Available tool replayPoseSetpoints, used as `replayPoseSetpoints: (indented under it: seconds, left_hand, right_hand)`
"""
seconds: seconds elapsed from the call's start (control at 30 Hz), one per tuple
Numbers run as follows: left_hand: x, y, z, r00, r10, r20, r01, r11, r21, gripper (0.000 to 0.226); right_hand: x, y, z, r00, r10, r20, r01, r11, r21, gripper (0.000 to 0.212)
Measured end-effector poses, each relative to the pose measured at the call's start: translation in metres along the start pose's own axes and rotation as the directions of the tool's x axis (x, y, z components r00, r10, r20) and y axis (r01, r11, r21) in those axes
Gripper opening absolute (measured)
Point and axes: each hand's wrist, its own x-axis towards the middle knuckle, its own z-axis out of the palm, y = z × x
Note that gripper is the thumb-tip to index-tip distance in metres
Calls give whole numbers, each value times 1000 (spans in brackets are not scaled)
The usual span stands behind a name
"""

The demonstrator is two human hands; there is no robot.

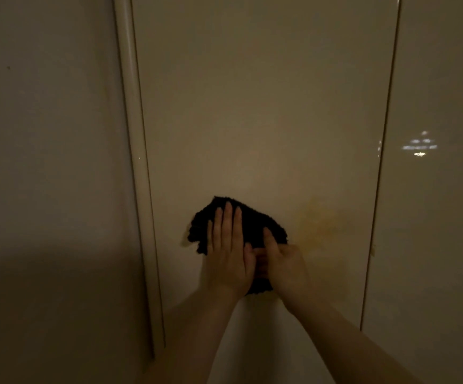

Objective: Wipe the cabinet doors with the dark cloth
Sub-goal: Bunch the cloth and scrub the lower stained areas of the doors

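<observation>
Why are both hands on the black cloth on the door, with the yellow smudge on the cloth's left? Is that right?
Not quite: the yellow smudge sits to the right of the black cloth, not its left, as the head view shows. The left hand and right hand are both on the cloth, against the door.

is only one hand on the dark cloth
No, the left hand presses flat on the dark cloth and the right hand grips its edge.

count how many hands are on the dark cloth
2: the left hand lies flat on the dark cloth, at its left; the right hand grips its right side.
</observation>
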Motion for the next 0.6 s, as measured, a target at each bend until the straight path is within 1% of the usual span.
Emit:
replayPoseSetpoints:
  seconds: [0.07,0.2,0.4,0.53,0.6]
  left_hand:
    - [-10,-3,3,1000,-11,2,11,1000,-5,57]
    - [-27,-8,11,1000,-24,-6,24,1000,0,62]
    - [-57,-10,20,998,-56,30,57,998,-17,57]
    - [-74,-13,25,998,-51,39,52,999,-14,57]
    - [-85,-10,29,996,-73,48,74,997,-17,57]
  right_hand:
    - [-2,9,2,1000,10,13,-10,1000,6,55]
    - [-8,26,5,999,16,38,-17,1000,22,60]
    - [-18,56,7,996,44,73,-49,997,64,67]
    - [-25,71,8,996,44,74,-48,997,63,64]
    - [-30,79,7,996,55,77,-60,996,61,64]
